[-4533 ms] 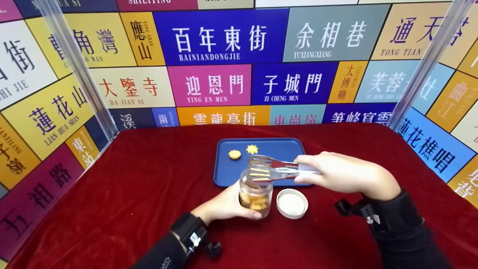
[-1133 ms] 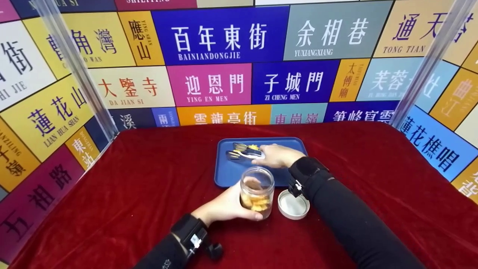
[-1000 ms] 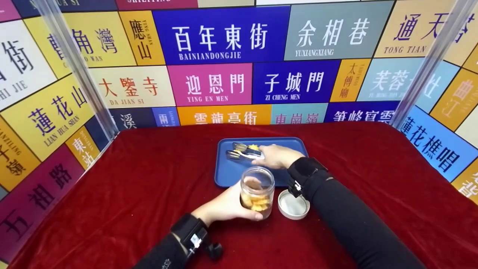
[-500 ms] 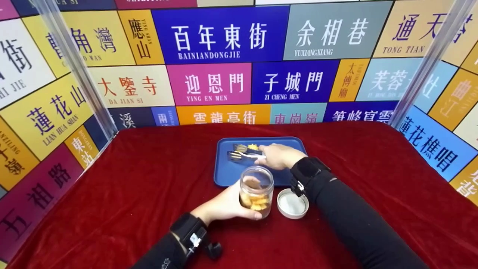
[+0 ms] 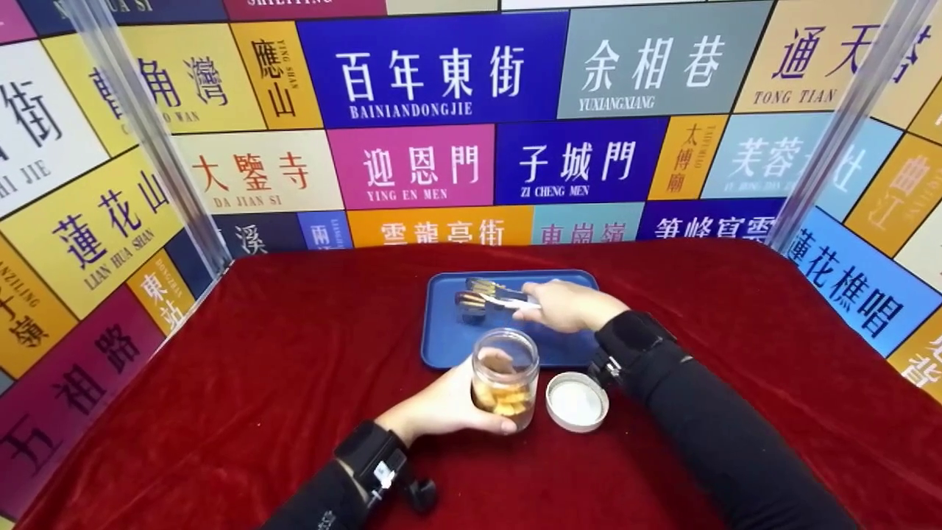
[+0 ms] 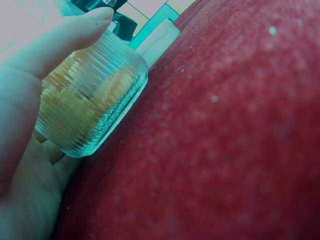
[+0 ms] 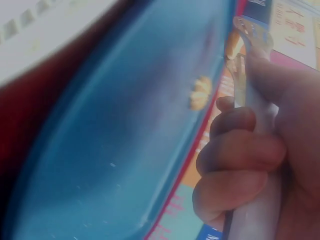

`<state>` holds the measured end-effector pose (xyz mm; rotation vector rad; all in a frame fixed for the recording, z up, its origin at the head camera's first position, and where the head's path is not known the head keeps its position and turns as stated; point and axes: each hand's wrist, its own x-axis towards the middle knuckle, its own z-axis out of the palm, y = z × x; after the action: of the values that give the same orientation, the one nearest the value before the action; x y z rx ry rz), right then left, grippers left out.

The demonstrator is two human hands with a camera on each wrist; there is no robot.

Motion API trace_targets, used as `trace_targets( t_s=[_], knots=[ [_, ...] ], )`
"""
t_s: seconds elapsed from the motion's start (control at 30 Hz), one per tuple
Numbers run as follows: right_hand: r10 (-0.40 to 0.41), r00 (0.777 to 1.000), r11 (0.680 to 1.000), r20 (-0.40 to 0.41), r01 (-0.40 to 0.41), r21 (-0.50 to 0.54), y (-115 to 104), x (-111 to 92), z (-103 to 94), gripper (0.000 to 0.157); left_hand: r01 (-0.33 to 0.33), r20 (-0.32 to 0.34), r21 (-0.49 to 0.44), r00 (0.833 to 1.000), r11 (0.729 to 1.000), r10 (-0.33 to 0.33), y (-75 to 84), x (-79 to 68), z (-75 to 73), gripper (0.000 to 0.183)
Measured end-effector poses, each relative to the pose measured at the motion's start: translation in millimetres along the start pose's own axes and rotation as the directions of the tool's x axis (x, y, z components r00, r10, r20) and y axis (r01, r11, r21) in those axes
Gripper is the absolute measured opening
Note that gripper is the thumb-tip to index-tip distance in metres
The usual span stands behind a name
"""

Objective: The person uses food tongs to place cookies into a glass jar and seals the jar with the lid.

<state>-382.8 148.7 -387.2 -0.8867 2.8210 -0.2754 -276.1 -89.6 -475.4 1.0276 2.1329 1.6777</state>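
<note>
The left hand's [image 5: 450, 403] grip encircles the glass jar [image 5: 508, 379]. The right hand's [image 5: 565, 304] grip holds tongs [image 5: 506, 301], retaining one biscuit [image 7: 233, 45] near the tray's [image 5: 441, 340] far-left corner.

Head view: the jar [image 5: 506, 372] partly conceals the left hand [image 5: 447, 403]; pieces [image 5: 509, 399] inside blurred, count indeterminable. Right hand [image 5: 567, 304] covers part of tongs [image 5: 506, 302]. Right wrist view: the tray [image 7: 115, 135] cut off at top and bottom edges.

Here's the glass jar [image 5: 527, 366], open-topped, yellow cookies [image 5: 506, 398] inside, gripped by the left hand [image 5: 452, 403]; the right hand [image 5: 567, 305] holds tongs [image 5: 508, 301] pinching a cookie [image 7: 233, 45] over the tray [image 5: 441, 342]!
</note>
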Motion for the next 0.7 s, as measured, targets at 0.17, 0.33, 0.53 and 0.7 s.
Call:
trace_targets(
  t_s=[0.17,0.33,0.53,0.7],
  knots=[
    [-0.033,0.998,0.999,-0.052,0.034,0.022,3,-14,-10.7,0.056,0.005,-0.001,0.011,1.0,1.0,-0.005,0.5,0.0,-0.7,0.08],
    [-0.063,0.99,0.997,-0.124,0.068,0.034,4,-33,-21.5,0.041,-0.01,-0.003,0.023,1.0,1.0,0.01,1.1,-0.3,-0.7,0.08],
    [-0.063,0.987,0.995,-0.148,0.073,0.065,1,-58,-31.7,0.039,-0.014,-0.004,0.028,1.0,1.0,0.014,0.5,0.0,-0.3,0.083],
    [-0.072,0.986,0.992,-0.148,0.086,0.092,-5,-74,-37.1,0.039,-0.025,-0.001,0.023,1.0,0.999,0.025,0.6,0.1,-0.3,0.086]
  ],
)
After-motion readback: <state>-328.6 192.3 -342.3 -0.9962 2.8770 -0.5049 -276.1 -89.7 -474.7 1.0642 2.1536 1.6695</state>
